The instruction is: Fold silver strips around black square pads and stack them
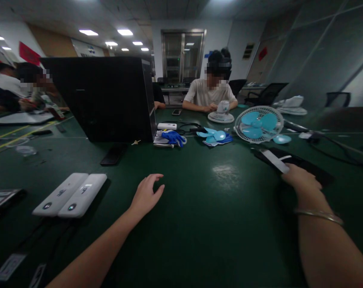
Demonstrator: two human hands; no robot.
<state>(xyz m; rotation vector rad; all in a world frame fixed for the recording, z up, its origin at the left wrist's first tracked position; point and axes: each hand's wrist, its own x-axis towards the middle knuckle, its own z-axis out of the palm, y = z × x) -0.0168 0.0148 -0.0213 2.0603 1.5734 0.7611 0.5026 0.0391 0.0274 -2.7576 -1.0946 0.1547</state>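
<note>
My left hand (pixel 147 193) rests over the green table (pixel 181 240), palm down, thumb and fingers apart, holding nothing. At the right, my right hand (pixel 301 178) is closed on the end of a flat white strip (pixel 274 160) whose exact kind I cannot make out. Beneath and beside that strip lies a flat black item (pixel 319 170), perhaps a pouch or mat. Beyond it stands a white fan guard with blue blades (pixel 256 123). A bracelet circles my right wrist.
Two white power banks (pixel 83 195) with cables lie at left. A dark phone (pixel 113 155), keys (pixel 136 142), blue-and-white gloves (pixel 173 139) and loose blue fan blades (pixel 213 135) are farther back. A large black case (pixel 109 100) stands behind. Across the table, a person (pixel 211 94) handles a fan part.
</note>
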